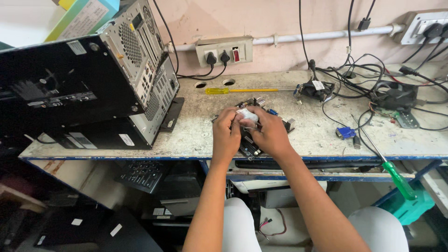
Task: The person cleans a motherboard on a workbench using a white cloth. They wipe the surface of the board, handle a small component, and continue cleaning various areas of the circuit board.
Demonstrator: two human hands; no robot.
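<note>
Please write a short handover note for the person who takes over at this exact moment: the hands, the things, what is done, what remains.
Left hand and right hand: both pinch a small white object above the circuit board.
The board lies flat on the workbench, partly hidden by the hands.
Done: cannot tell.
Left: the white object is not yet set down or released.
Nearby: yellow screwdriver, green screwdriver, two computer cases stacked left.

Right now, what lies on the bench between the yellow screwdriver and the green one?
In the head view, between the yellow screwdriver and green screwdriver lie a small black fan, loose cables and a blue connector plug.
</note>
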